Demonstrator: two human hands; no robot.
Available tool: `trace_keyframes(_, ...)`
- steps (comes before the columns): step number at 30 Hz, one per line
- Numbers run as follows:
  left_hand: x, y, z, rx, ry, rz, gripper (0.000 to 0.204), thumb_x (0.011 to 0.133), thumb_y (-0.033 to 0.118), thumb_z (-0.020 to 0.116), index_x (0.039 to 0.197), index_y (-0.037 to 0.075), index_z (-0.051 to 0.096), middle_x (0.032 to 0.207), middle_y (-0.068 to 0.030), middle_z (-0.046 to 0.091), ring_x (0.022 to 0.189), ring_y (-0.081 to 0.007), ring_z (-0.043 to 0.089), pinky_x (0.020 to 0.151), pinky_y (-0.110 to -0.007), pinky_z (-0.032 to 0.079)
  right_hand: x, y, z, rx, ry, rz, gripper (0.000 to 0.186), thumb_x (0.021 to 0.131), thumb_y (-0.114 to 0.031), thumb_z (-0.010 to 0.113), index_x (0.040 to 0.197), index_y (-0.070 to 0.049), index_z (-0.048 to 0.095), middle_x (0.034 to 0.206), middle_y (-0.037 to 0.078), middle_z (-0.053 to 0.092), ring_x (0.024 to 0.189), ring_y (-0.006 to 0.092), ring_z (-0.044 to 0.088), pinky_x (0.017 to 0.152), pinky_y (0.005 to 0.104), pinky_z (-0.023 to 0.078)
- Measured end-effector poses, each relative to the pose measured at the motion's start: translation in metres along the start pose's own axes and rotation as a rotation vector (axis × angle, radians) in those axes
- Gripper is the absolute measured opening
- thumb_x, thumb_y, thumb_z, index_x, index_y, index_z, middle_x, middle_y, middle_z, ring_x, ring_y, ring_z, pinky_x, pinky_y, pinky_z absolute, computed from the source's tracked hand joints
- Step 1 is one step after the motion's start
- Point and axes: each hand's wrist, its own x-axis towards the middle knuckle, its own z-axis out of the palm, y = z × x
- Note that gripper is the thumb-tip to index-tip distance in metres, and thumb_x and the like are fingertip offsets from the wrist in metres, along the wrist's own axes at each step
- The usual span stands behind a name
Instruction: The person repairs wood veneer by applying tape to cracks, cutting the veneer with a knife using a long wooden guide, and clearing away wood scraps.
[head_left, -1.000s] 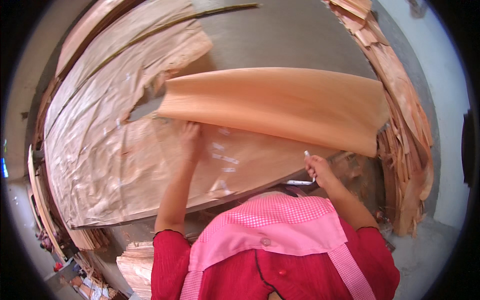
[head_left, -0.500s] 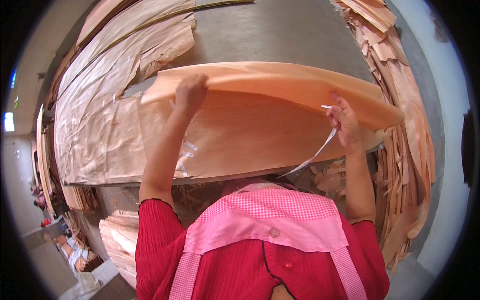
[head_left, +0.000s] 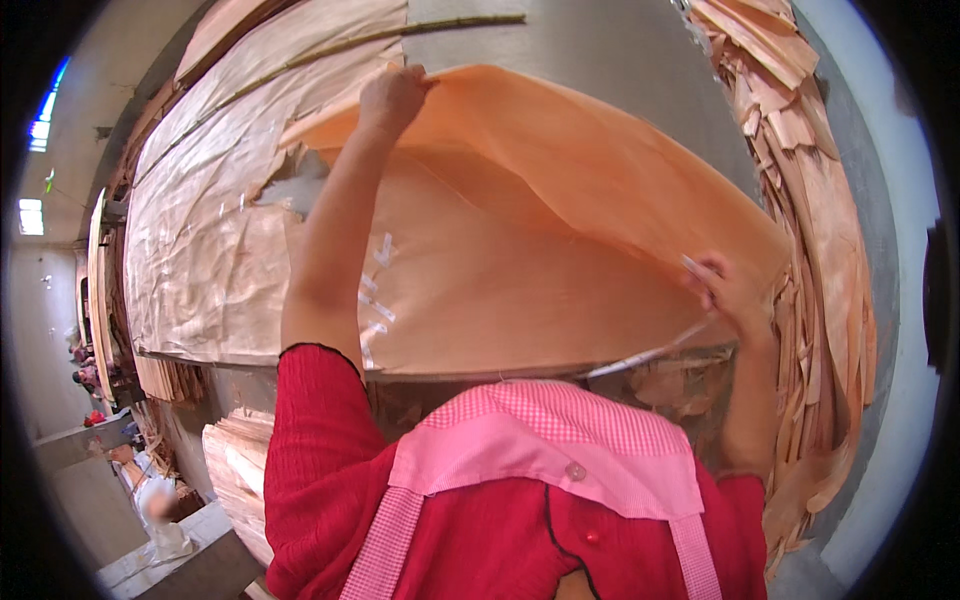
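Observation:
A large thin sheet of pale orange wood veneer (head_left: 540, 230) is lifted off the work table and curls over toward me. My left hand (head_left: 393, 95) grips its far top edge, arm stretched out. My right hand (head_left: 725, 292) holds the sheet's right edge together with a thin white strip (head_left: 640, 358) that trails down to the left. Short white tape pieces (head_left: 378, 290) show on the sheet near my left forearm. More veneer sheets (head_left: 200, 240) lie flat on the table to the left, under a long thin stick (head_left: 400, 38).
A heap of veneer scraps and strips (head_left: 820, 250) runs down the right side. Stacked veneer (head_left: 235, 470) sits below the table at lower left. A grey bare table surface (head_left: 600, 50) shows at the top. Other workers are small and far off at the left edge.
Both hands have raised the veneer sheet higher and farther away from me; my left hand moved up to the far edge, and my right hand swung out to the right.

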Motion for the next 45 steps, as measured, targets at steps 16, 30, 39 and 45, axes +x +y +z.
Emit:
trace_keyframes(16,-0.095,0.004,0.016,-0.144,0.136,0.210,0.004,0.073,0.011,0.055,0.075,0.009,0.052,0.068,-0.0081,0.054,0.067,-0.0260,0.055,0.060,-0.039,0.043,-0.039,0.171,-0.306,-0.584,0.780,0.322,0.020,0.081,-0.022,0.058,0.089,-0.004,0.061,0.070,0.006,0.060,0.059,0.0133,0.054,0.051,0.0262,0.039)
trace_keyframes(30,-0.110,0.011,0.018,-0.300,-0.151,0.070,0.016,0.070,0.003,0.057,0.086,0.005,0.060,0.083,-0.0110,0.061,0.080,-0.0307,0.057,0.072,-0.037,0.045,0.192,0.061,-0.276,-0.638,0.296,-0.143,0.015,0.072,-0.018,0.066,0.077,-0.004,0.063,0.063,0.005,0.058,0.057,0.0142,0.053,0.055,0.0302,0.042)
trace_keyframes(39,-0.120,0.010,0.022,-0.254,-0.153,-0.118,0.019,0.070,0.001,0.054,0.087,0.004,0.060,0.086,-0.0120,0.061,0.085,-0.0307,0.057,0.076,-0.037,0.044,0.277,0.083,-0.244,-0.961,0.239,0.061,0.039,0.056,-0.026,0.079,0.081,-0.003,0.059,0.081,0.012,0.063,0.078,0.0283,0.060,0.071,0.0372,0.047)
trace_keyframes(45,-0.130,0.014,0.009,-0.204,-0.138,-0.017,0.020,0.065,0.000,0.058,0.084,0.005,0.062,0.086,-0.0104,0.062,0.084,-0.0295,0.058,0.075,-0.036,0.046,0.190,0.021,-0.200,-0.312,0.481,-0.545,0.024,0.075,-0.017,0.066,0.094,-0.004,0.059,0.076,0.009,0.060,0.072,0.0168,0.057,0.068,0.0295,0.046)
